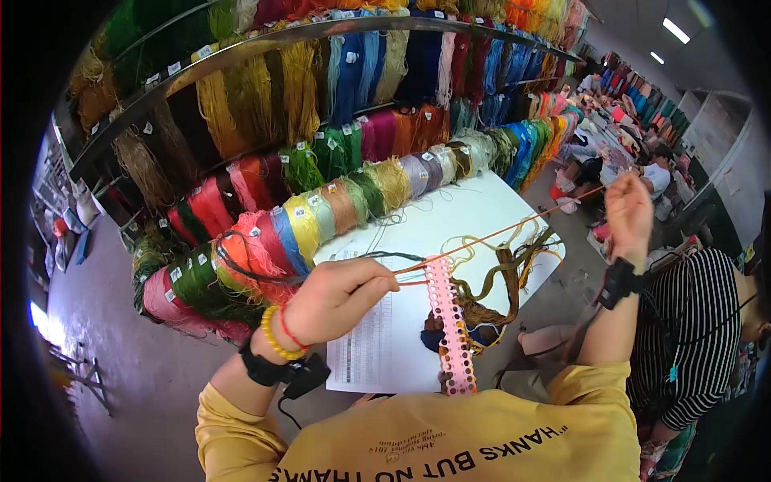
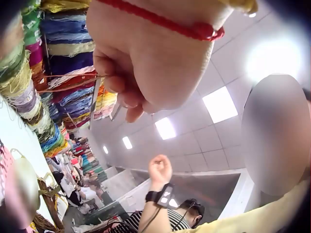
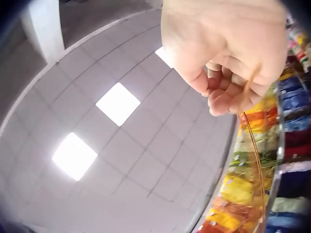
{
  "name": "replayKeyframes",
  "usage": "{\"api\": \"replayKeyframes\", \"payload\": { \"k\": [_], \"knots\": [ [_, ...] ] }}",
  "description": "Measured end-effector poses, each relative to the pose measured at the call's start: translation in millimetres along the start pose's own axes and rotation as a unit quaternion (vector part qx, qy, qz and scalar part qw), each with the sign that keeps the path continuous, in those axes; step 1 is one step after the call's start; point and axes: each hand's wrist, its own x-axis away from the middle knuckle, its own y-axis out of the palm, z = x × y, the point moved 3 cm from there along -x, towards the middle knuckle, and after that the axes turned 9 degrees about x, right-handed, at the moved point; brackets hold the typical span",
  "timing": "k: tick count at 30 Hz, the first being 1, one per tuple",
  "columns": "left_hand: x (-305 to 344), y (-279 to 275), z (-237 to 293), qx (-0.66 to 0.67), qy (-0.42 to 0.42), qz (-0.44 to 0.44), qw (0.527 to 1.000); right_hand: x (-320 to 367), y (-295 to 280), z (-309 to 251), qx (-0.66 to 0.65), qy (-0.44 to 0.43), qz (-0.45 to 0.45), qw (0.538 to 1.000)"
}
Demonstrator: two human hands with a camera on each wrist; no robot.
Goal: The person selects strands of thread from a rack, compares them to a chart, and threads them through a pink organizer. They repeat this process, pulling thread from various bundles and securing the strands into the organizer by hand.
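An orange-brown thread [image 1: 514, 229] runs taut and slanting between both hands, above a white table. My left hand [image 1: 341, 299] pinches its lower part between thumb and curled fingers, close to the top of a pink strip with holes along its edges [image 1: 447, 321]. Raised far out to the right, my right hand [image 1: 628, 213] grips the other end, and in the right wrist view the strands [image 3: 255, 155] trail from its curled fingers. Olive and brown thread bundles [image 1: 504, 281] hang from the strip's right side. A dark strand loop [image 1: 233, 255] passes by the left hand.
Wrapped thread hanks [image 1: 329, 205] line the table's back edge, with hanging racks of coloured skeins [image 1: 297, 88] behind. A printed sheet [image 1: 361, 349] lies left of the strip. Someone in a striped top [image 1: 699, 329] sits close on the right.
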Motion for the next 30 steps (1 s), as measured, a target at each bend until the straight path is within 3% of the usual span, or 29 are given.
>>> {"api": "replayKeyframes", "payload": {
  "k": [3,4,5,6,7,9,11,13,15,21,22,24,25,26,27,29,30],
  "knots": [
    [6,-15,25,0.033,-0.062,-0.013,0.997,-4,-44,64,0.112,0.151,0.040,0.981],
    [5,-20,34,0.034,-0.122,-0.021,0.992,1,-48,78,0.232,0.178,0.049,0.955],
    [4,-20,33,0.029,-0.092,-0.002,0.995,4,-52,93,0.347,0.204,0.053,0.914],
    [1,-23,32,0.008,-0.107,-0.004,0.994,-5,-65,101,0.587,0.102,0.021,0.803],
    [-4,-26,30,-0.013,-0.123,-0.007,0.992,-10,-71,110,0.777,-0.009,-0.017,0.629],
    [-11,-25,16,-0.048,-0.105,-0.021,0.993,1,0,110,0.827,-0.200,-0.017,0.525],
    [-19,-19,10,-0.064,-0.066,-0.038,0.995,15,76,122,0.605,-0.070,-0.082,0.789],
    [-29,-11,10,-0.066,-0.055,-0.038,0.996,46,156,132,0.426,0.072,-0.228,0.873],
    [-38,-4,14,-0.069,-0.048,-0.032,0.996,79,205,150,0.279,0.157,-0.328,0.889],
    [-36,2,7,-0.044,-0.074,-0.001,0.996,88,196,161,0.353,0.229,-0.286,0.861],
    [-34,6,2,-0.030,-0.069,0.002,0.997,91,196,158,0.378,0.218,-0.267,0.859],
    [-29,16,-14,0.011,-0.037,0.022,0.999,92,189,153,0.286,0.152,-0.255,0.911],
    [-24,21,-25,0.038,-0.073,0.026,0.996,93,183,148,0.238,0.116,-0.247,0.932],
    [-19,25,-35,0.065,-0.107,0.030,0.992,94,177,140,0.076,0.152,-0.259,0.951],
    [-13,30,-46,0.091,-0.141,0.035,0.985,93,164,126,-0.004,0.189,-0.280,0.941],
    [4,44,-71,0.111,-0.189,0.025,0.975,92,154,97,-0.122,0.109,-0.360,0.918],
    [12,52,-86,0.118,-0.205,0.012,0.972,84,140,83,-0.096,0.069,-0.366,0.923]
  ]
}}
